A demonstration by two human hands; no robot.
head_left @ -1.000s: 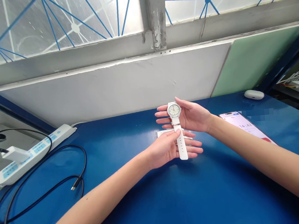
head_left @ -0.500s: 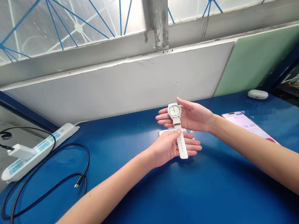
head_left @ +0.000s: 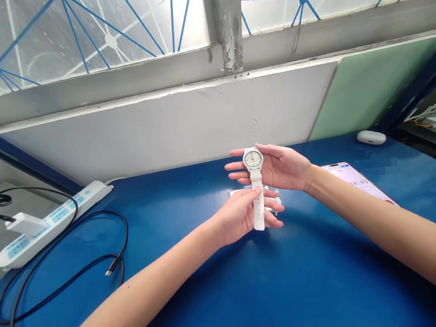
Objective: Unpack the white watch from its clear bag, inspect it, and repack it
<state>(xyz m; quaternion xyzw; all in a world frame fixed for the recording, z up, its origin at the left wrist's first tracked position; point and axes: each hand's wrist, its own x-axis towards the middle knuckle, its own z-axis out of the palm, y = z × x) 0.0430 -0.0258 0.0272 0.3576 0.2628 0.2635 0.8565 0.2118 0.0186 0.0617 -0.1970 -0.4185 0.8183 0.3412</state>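
Note:
A white wristwatch (head_left: 253,159) with a round dial and a long strap is held above the blue table, dial up and strap pointing down towards me. My left hand (head_left: 239,212) pinches the strap between thumb and fingers, its other fingertips spread out beneath. Palm up, my right hand (head_left: 285,168) supports the watch head, its thumb at the upper edge of the case and its fingers reaching out behind to the left. Partly hidden under both hands lies a clear plastic packet (head_left: 276,210); its contents cannot be made out.
On the blue table (head_left: 229,295), a white power strip (head_left: 64,212) with a plugged-in charger (head_left: 27,224) and looped black cable (head_left: 123,233) lies left. A lit phone (head_left: 360,181) is partly behind my right forearm. A white case (head_left: 371,137) sits at the back right.
The view has shifted slightly, so most things sit a little further left. The fingers of both hands have spread a bit more; the watch stays held between them.

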